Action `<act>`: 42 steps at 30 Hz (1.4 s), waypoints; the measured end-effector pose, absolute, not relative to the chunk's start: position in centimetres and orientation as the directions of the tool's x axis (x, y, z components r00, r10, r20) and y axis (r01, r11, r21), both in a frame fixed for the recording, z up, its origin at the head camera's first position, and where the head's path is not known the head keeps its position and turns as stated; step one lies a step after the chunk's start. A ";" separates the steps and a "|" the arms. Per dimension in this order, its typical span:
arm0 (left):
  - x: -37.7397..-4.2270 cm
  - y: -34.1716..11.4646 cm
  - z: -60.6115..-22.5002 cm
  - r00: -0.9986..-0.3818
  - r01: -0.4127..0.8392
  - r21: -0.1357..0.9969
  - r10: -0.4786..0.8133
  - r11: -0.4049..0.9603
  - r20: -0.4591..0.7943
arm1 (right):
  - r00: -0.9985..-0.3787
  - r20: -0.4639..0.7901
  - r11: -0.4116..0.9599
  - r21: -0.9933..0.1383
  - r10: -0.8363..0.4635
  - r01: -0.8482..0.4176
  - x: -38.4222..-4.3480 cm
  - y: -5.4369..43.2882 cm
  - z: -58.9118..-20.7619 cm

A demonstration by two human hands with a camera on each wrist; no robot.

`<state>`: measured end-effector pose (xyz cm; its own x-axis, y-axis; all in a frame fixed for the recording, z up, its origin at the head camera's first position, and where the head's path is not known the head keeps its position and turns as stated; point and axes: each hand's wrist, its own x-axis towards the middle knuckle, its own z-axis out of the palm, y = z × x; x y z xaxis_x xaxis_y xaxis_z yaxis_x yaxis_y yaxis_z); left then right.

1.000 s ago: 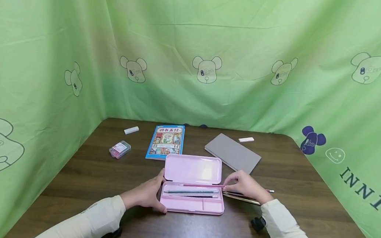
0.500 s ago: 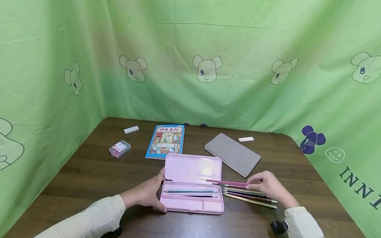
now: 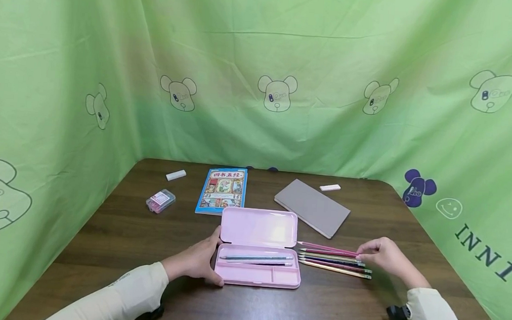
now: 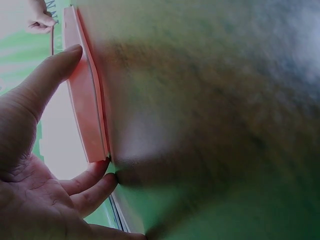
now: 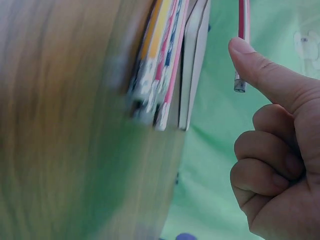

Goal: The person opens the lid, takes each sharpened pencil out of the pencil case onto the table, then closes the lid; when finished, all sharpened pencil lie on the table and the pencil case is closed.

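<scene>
A pink pencil case (image 3: 243,276) lies unfolded in the middle of the table, its lid tilted back. Several pencils (image 3: 255,257) rest in its long rear compartment. My left hand (image 3: 195,259) holds the case's left end, thumb at the front corner and fingers toward the rear; the left wrist view shows the thumb over the case's front wall (image 4: 85,110). To the right of the case, my right hand (image 3: 385,257) pinches a pink pencil (image 3: 330,248) near its end between thumb and finger. Just in front of it, several pencils (image 3: 335,269) lie side by side, tips toward the case.
Behind the case lie a blue-edged picture book (image 3: 221,191) and a grey notebook (image 3: 312,207). Farther left are a small clear box (image 3: 161,201) and a white eraser (image 3: 176,175); another white block (image 3: 330,187) lies back right. Green cloth (image 3: 275,141) hangs around the table.
My right hand has drawn the pink pencil rightward, from over the case to the row of pencils beside it. My left hand has stayed on the case.
</scene>
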<state>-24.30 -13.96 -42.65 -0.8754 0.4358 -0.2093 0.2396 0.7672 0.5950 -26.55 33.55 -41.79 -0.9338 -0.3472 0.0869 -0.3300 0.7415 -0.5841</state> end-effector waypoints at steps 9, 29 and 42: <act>-24.2 -13.9 -42.6 -0.874 0.243 0.600 0.440 0.762 -0.206 | -0.921 0.043 0.741 -0.581 -0.387 -0.338 -26.8 34.2 -43.1; -24.1 -13.9 -42.4 -0.875 0.240 0.589 0.435 0.771 -0.212 | -0.937 0.098 0.759 -0.562 -0.335 -0.330 -27.9 30.9 -41.6; -24.2 -13.9 -42.5 -0.877 0.232 0.585 0.427 0.777 -0.220 | -0.876 0.160 0.656 -0.605 -0.455 -0.451 -29.2 26.0 -41.3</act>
<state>-24.22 -13.86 -42.50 -0.8772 0.4269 -0.2199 0.2317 0.7773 0.5850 -29.19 26.04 -41.27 -0.8758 -0.4554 0.1599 -0.4514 0.6555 -0.6054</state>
